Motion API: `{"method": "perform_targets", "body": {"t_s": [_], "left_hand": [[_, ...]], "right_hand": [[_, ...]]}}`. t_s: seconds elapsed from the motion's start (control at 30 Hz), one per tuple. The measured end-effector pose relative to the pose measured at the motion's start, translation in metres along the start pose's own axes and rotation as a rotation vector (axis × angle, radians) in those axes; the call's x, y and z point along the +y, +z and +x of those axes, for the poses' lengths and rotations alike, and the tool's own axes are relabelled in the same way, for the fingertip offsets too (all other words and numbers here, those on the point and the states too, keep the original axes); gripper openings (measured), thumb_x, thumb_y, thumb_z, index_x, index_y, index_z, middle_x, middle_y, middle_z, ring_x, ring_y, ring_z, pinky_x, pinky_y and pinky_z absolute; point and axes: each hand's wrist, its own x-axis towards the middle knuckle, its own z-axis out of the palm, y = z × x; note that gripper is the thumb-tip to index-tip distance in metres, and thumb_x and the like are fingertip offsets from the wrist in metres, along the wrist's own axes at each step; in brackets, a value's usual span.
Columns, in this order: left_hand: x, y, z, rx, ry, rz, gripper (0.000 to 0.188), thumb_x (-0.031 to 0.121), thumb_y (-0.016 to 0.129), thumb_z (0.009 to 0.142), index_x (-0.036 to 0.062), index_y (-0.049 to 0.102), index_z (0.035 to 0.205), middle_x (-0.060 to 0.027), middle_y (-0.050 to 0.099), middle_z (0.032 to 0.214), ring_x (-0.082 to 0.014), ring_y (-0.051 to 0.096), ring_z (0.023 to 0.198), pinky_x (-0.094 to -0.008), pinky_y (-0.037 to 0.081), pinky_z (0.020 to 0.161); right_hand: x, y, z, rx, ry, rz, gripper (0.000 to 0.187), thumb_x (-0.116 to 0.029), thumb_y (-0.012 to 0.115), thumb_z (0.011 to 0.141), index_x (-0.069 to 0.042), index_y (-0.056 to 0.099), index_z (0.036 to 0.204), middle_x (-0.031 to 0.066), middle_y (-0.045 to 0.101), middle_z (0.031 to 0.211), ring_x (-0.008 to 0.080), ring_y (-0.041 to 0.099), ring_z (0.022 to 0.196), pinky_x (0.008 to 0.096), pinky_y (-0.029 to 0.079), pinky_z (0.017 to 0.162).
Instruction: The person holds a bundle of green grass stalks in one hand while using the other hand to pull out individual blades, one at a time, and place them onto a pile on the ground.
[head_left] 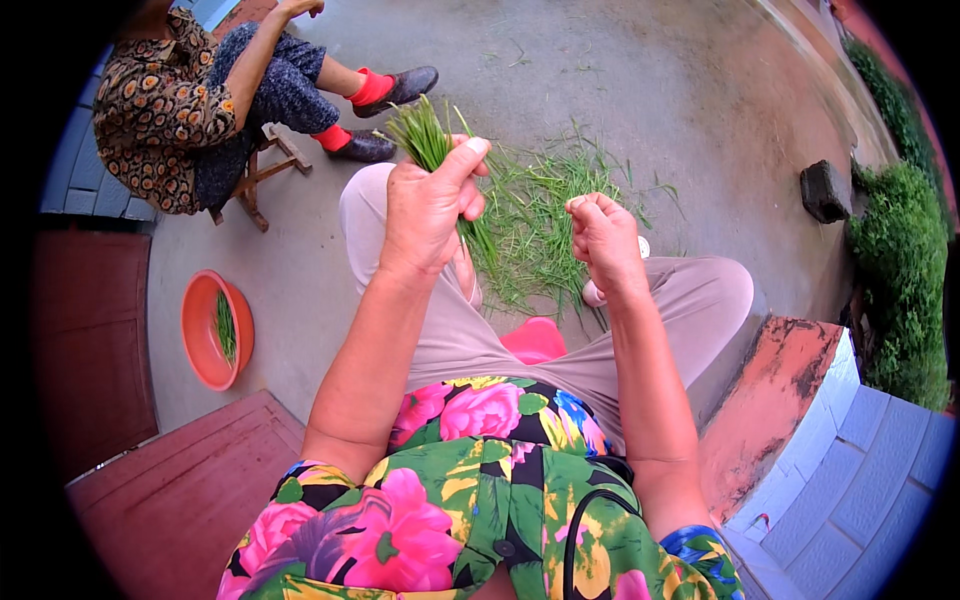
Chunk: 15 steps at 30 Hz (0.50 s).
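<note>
My left hand (437, 205) is closed round a bunch of thin green stalks, which look like chives (421, 135). Their tips stick out above the fist, and more strands hang below it. To the right, apart from the bunch, my right hand (606, 240) has its fingers pinched together; anything between them is too small to make out. Loose green trimmings (540, 225) lie scattered on the ground between and beyond my feet.
An orange-red basin (241, 325) with some green stalks stands at left, near dark red doors (190, 490). A person (175, 120) sits on a wooden stool (262, 178) at the upper left. A dark block (825, 192) and green bushes (900, 280) are at right.
</note>
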Motion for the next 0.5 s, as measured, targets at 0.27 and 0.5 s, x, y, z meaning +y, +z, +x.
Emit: {"method": "perform_targets", "body": {"t_s": [0.27,0.5], "left_hand": [[0.005,0.0,0.006,0.028,0.003,-0.021,0.009,0.008,0.059,0.074,0.0027,0.053,0.077,-0.0029,0.049,0.061,-0.0048,0.036,0.04,-0.0209,0.032,0.038],[-0.005,-0.001,0.009,-0.006,-0.041,0.02,0.01,0.011,0.058,0.076,0.0021,0.054,0.08,-0.0018,0.049,0.065,-0.004,0.034,0.043,-0.0195,0.031,0.039]], "right_hand": [[-0.014,-0.009,0.001,0.029,0.012,0.208,0.01,-0.011,0.048,0.077,-0.007,0.046,0.069,-0.0001,0.041,0.055,0.007,0.033,0.04,0.0204,0.026,0.034],[-0.047,0.025,-0.027,-0.132,-0.152,0.122,0.017,-0.021,0.052,0.082,-0.006,0.05,0.075,0.0014,0.048,0.06,0.007,0.044,0.048,0.0203,0.037,0.04]]}}
